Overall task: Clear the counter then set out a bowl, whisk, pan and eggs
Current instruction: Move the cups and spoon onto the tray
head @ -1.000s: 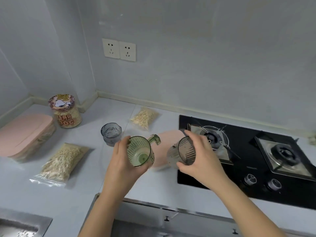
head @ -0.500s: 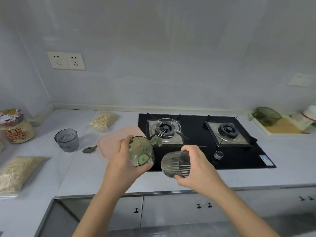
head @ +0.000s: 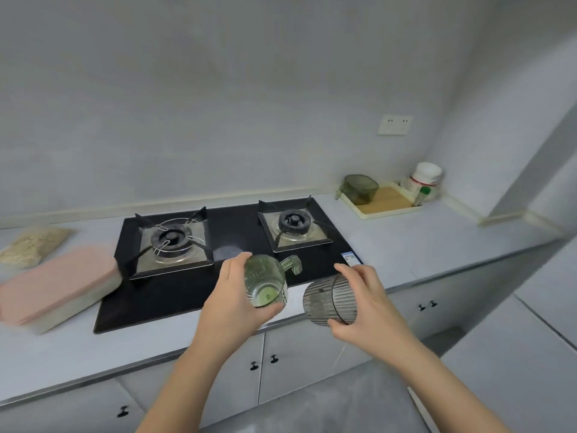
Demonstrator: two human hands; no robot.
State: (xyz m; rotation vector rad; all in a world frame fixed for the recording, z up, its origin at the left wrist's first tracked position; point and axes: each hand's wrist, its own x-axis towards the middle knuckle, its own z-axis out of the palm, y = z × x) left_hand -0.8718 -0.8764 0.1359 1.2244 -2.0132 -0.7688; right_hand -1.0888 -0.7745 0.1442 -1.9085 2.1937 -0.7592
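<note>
Left hand [head: 237, 300]: the fingers are curled over the top of the green measuring cup [head: 265, 284] and the thumb sits under it, the same hold as a second ago.
Green measuring cup: held tilted in the air, handle sticking out to the right, above the front strip of the hob [head: 224, 232] between its two burners.
Right hand [head: 370, 303]: the fingers and thumb wrap the ribbed grey cup [head: 327, 300] from the right, grip unchanged.
Ribbed grey cup: tipped on its side above the front edge of the worktop [head: 421, 242], by the hob's near right corner. A clear gap now separates it from the green cup; half a second ago the two were almost touching.
View: it has swung right. The printed jar, the small grey cup and the double wall socket on the left have gone from sight.
Left side now: the pink-lidded box [head: 56, 282], blurred, and one bag of oats [head: 31, 245] behind it.
Right side now: a cream tray [head: 387, 210] with a dark green container [head: 360, 189] on it, beside a white jar [head: 426, 178], closer than before.
</note>
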